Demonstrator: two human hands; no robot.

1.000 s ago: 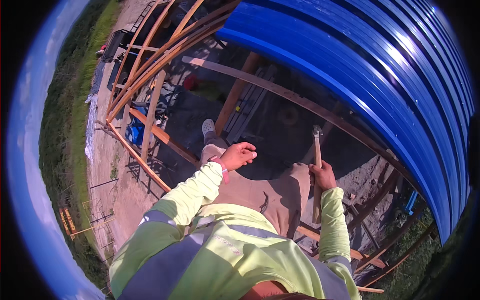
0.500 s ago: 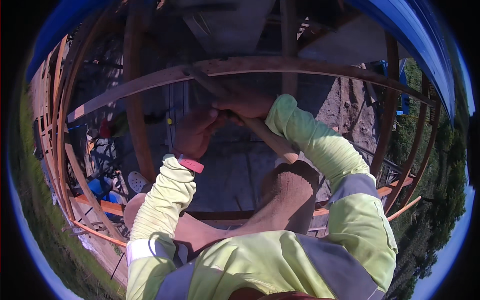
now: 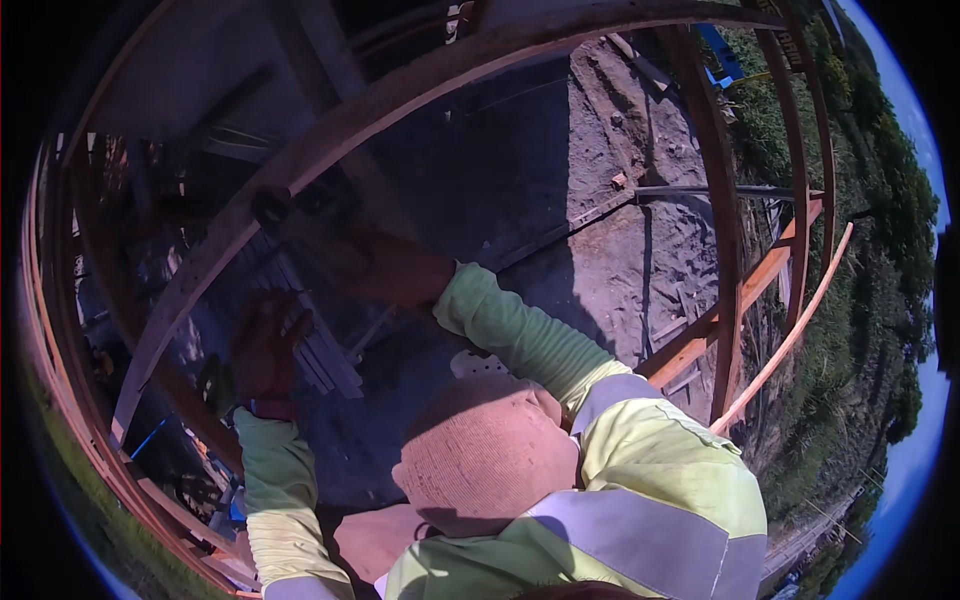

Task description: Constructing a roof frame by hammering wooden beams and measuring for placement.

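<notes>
My right hand is closed, in shade and smeared by motion, below the curved wooden beam. It grips what looks like a wooden-handled hammer; a dark, blurred head shows against the beam, and most of the handle cannot be made out. Lower and to the left, my left hand is in deep shade, wearing a red wristband. Its fingers are loosely bent with the thumb apart, and I see nothing between them. My bent knee is under my right arm.
Upright timbers and an orange-brown rail frame the right side, with a thin pole outside them. Rough ground lies below. Several pale strips rest near my left hand. Curved boards line the left.
My view has swung toward the right. My hands, close together before, are now apart, the left one lower. The wooden handle, plain under my right wrist before, is now blurred or hidden.
</notes>
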